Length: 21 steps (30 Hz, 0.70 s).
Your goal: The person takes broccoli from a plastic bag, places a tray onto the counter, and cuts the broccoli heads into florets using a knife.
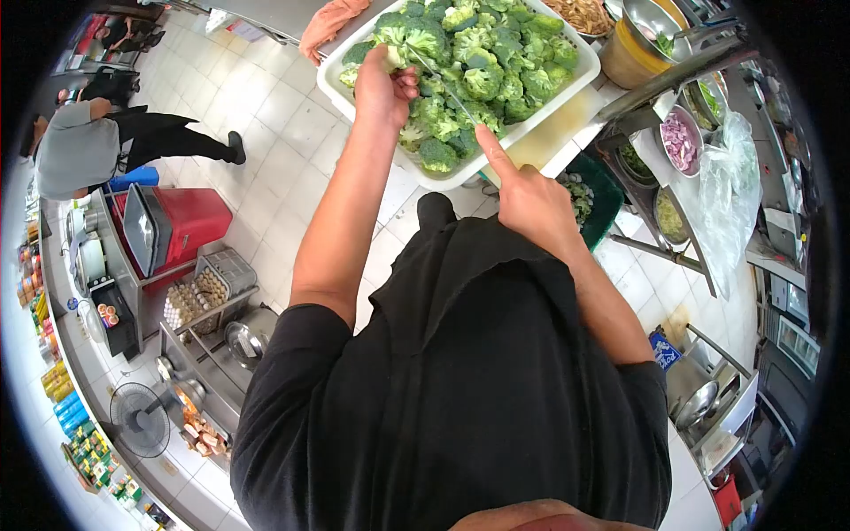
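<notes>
A white tub [460,181] in front of me is heaped with cut broccoli [482,75]. My left hand [384,87] is over its left side, fingers curled around a broccoli floret [394,55] whose pale stem shows by the thumb. At the tub's near right corner, my right hand [534,205] grips a knife, its handle hidden in the palm. The index finger stretches along the back of the knife [456,99]. Its thin blade points up and left across the broccoli, with the tip close to my left hand.
An orange cloth [332,26] lies beside the tub. A green crate [602,199] stands below on the right, near a bowl of chopped purple onion [680,142] and a plastic bag [730,195]. Another person [84,146] walks at left, near a red cooler [197,226].
</notes>
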{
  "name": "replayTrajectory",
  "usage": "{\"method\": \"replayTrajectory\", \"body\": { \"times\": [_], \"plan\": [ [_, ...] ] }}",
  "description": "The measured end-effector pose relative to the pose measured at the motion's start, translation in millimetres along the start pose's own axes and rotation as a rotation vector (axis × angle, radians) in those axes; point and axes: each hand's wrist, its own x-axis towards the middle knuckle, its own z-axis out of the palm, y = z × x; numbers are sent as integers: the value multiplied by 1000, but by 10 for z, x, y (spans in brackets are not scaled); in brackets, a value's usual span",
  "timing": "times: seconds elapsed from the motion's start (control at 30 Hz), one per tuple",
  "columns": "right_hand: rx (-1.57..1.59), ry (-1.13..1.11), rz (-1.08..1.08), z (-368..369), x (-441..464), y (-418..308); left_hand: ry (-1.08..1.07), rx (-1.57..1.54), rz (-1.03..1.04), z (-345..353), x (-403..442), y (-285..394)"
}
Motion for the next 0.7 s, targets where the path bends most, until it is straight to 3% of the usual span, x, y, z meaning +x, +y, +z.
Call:
{"method": "replayTrajectory", "body": {
  "times": [0.27,0.37,0.47,0.6,0.7],
  "plan": [
    [24,25,-36,-109,209,-53,22,-46,-25,-28,84,-10],
    [367,-116,35,-333,131,34,-31,27,2,-43,40,15],
    [496,8,-36,-228,-40,279,-58,117,18,-33,-56,42],
    [439,161,-23,-229,-220,397,-25,166,9,-156,41,75],
    [228,33,48,-382,-255,281,-128,269,71,-187,-12,160]
  ]
}}
